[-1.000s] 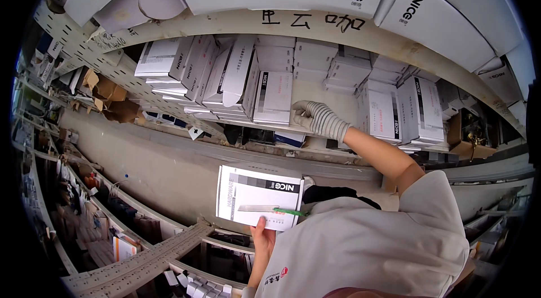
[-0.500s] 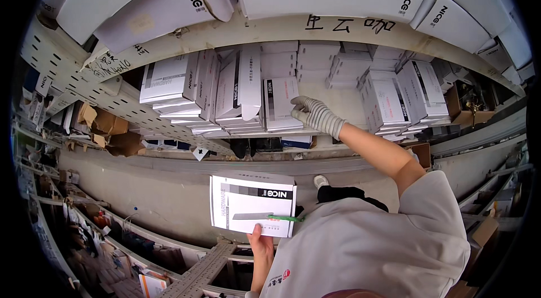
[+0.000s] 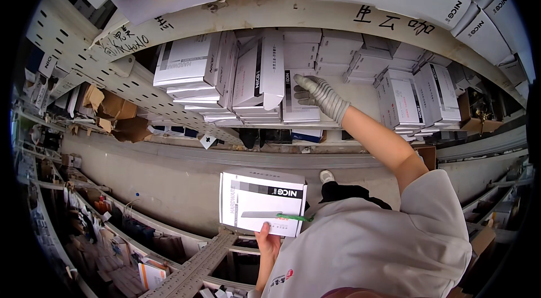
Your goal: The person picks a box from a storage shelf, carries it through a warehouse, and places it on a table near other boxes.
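On the shelf, the gloved right hand rested open-fingered against stacked white boxes; the left hand gripped another box, best kept level while the reach stayed squared to the stack.

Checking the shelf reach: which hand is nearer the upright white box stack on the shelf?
Right. The gloved right hand rests against the upright white box stack; the bare left hand is far below, holding a flat white box.

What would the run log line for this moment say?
left hand: holds white box from below | right hand, gloved: on upright box in shelf stack | setting: aisle floor
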